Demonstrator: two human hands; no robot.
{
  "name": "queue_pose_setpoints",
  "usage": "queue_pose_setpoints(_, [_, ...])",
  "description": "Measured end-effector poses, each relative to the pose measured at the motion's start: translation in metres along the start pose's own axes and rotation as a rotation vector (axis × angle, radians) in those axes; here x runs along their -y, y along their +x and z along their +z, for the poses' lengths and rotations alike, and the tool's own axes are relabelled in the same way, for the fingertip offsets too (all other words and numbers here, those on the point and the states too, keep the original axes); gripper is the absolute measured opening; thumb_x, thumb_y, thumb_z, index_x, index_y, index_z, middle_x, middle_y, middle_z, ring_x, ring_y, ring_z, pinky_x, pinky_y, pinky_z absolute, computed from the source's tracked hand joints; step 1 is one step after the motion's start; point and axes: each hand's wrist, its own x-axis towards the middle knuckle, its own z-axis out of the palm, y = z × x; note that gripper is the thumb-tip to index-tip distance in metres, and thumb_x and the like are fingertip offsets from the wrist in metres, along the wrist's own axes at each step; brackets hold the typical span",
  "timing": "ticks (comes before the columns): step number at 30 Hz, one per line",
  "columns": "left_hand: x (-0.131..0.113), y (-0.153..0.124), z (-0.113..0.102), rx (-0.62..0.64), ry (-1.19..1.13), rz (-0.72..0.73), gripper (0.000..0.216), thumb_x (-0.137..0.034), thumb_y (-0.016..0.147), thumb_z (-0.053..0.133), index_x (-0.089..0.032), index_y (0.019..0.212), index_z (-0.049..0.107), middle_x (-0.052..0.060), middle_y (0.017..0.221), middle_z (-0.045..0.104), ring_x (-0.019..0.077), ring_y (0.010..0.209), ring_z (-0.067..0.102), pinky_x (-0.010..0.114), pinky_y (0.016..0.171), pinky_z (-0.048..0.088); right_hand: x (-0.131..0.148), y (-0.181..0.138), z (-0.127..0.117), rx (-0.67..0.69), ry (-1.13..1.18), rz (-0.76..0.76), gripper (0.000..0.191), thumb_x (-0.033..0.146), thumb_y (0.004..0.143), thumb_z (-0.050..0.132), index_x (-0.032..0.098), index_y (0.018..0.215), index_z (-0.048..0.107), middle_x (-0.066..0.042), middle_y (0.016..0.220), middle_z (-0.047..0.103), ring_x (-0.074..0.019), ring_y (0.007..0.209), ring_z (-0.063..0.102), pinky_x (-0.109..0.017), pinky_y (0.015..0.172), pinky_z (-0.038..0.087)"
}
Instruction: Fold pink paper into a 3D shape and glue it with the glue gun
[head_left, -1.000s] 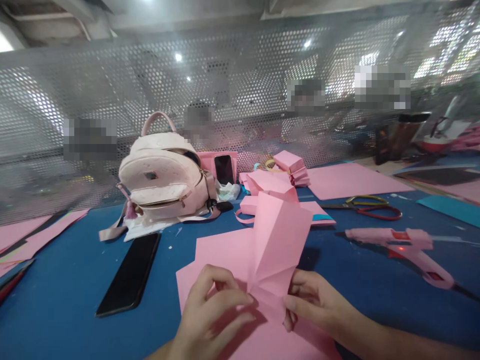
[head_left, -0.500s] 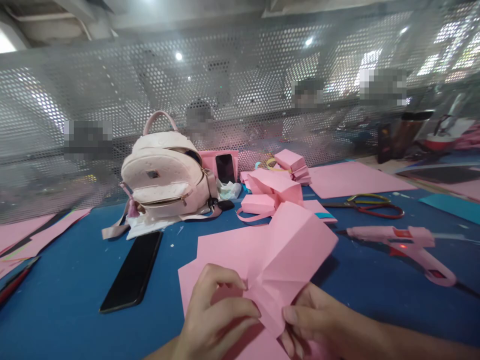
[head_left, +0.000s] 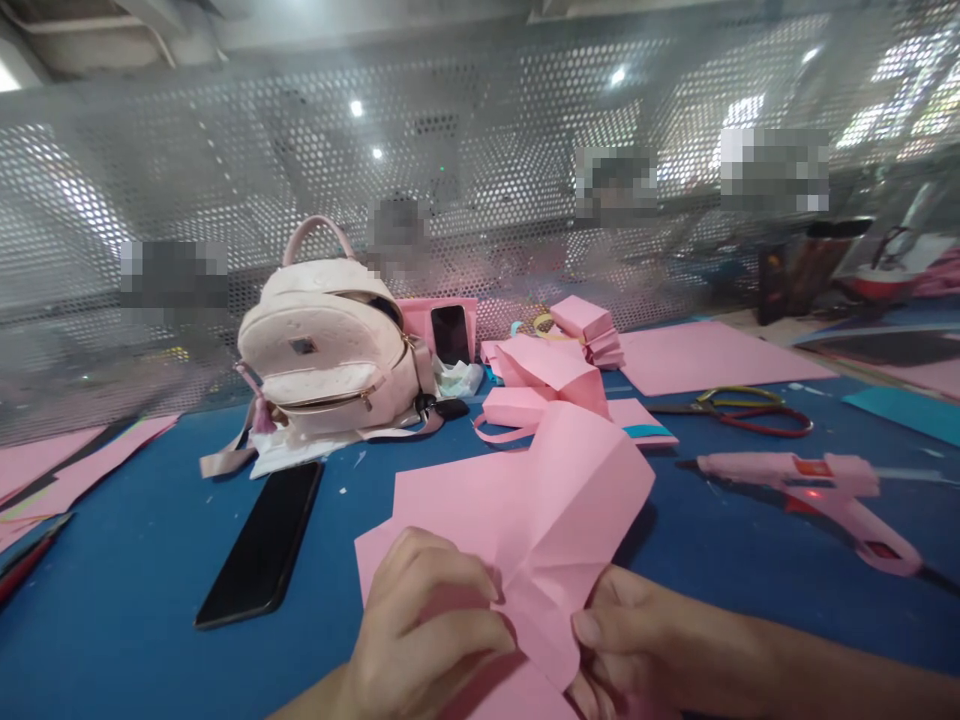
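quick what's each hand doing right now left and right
Left hand: closed, grip pinching the folded pink paper.
Right hand: closed, grip on the same paper's lower edge.

Craft workshop: glue gun (head_left: 817,490), scissors (head_left: 739,410)

Folded pink paper (head_left: 577,510): creased, raised off the blue table (head_left: 135,600), pinched at its lower end by left hand (head_left: 424,635) and right hand (head_left: 637,640), over flat pink sheets (head_left: 442,500). Black phone (head_left: 262,545) lies left. Pink backpack (head_left: 326,350) behind (upright). Pink glue gun (head_left: 817,490) and scissors (head_left: 739,410) right.
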Motion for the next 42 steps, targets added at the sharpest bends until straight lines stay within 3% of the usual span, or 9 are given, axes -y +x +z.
queue_pose_setpoints(8, [0.002, 0.002, -0.001, 0.142, -0.052, -0.062, 0.022, -0.019, 0.102, 0.054, -0.018, 0.085, 0.067, 0.003, 0.087, 0.065, 0.0144, 0.080, 0.053, 0.026, 0.074, 0.041, 0.000, 0.000, 0.000, -0.026, -0.030, -0.009, 0.038, 0.046, 0.087, 0.071, 0.008, 0.088, 0.067, -0.004, 0.071, 0.060, -0.0093, 0.062, 0.054, -0.021, 0.060, 0.033])
queue_pose_setpoints(18, [-0.002, 0.020, -0.018, 0.383, -0.007, -0.119, 0.019, -0.016, 0.097, 0.059, -0.022, 0.080, 0.064, -0.001, 0.089, 0.064, 0.0127, 0.079, 0.056, 0.026, 0.074, 0.037, 0.000, 0.003, 0.008, -0.003, -0.065, -0.082, 0.037, 0.044, 0.086, 0.073, 0.007, 0.087, 0.068, -0.004, 0.071, 0.061, -0.0063, 0.054, 0.050, -0.018, 0.055, 0.037])
queue_pose_setpoints(25, [-0.003, 0.021, -0.020, 0.392, 0.055, -0.087, 0.022, -0.020, 0.100, 0.056, -0.022, 0.079, 0.063, -0.003, 0.088, 0.066, 0.0130, 0.076, 0.054, 0.027, 0.076, 0.034, -0.004, 0.004, 0.004, -0.013, -0.120, -0.099, 0.041, 0.048, 0.087, 0.073, 0.007, 0.088, 0.070, -0.003, 0.069, 0.061, -0.0062, 0.053, 0.049, -0.018, 0.053, 0.038])
queue_pose_setpoints(33, [-0.008, 0.016, -0.019, 0.297, 0.256, 0.085, 0.037, -0.018, 0.107, 0.037, -0.018, 0.078, 0.059, -0.001, 0.092, 0.070, 0.0130, 0.075, 0.053, 0.031, 0.087, 0.033, -0.009, 0.004, 0.000, -0.034, -0.131, -0.116, 0.044, 0.051, 0.088, 0.071, 0.007, 0.086, 0.070, -0.003, 0.068, 0.061, -0.0068, 0.055, 0.052, -0.018, 0.056, 0.040])
queue_pose_setpoints(37, [-0.006, 0.017, -0.020, 0.283, 0.218, 0.067, 0.032, -0.019, 0.106, 0.044, -0.020, 0.079, 0.061, -0.003, 0.090, 0.071, 0.0120, 0.075, 0.054, 0.030, 0.087, 0.034, -0.010, 0.005, 0.001, -0.037, -0.123, -0.118, 0.046, 0.052, 0.087, 0.071, 0.007, 0.083, 0.070, -0.003, 0.066, 0.061, -0.0060, 0.052, 0.050, -0.017, 0.054, 0.039])
queue_pose_setpoints(42, [-0.004, 0.023, -0.026, 0.412, 0.098, -0.005, 0.026, -0.021, 0.105, 0.047, -0.021, 0.084, 0.063, -0.003, 0.089, 0.069, 0.0104, 0.076, 0.058, 0.024, 0.075, 0.040, -0.008, 0.004, 0.002, -0.035, -0.125, -0.116, 0.046, 0.052, 0.086, 0.073, 0.007, 0.083, 0.070, -0.003, 0.067, 0.062, -0.0054, 0.052, 0.050, -0.017, 0.054, 0.040])
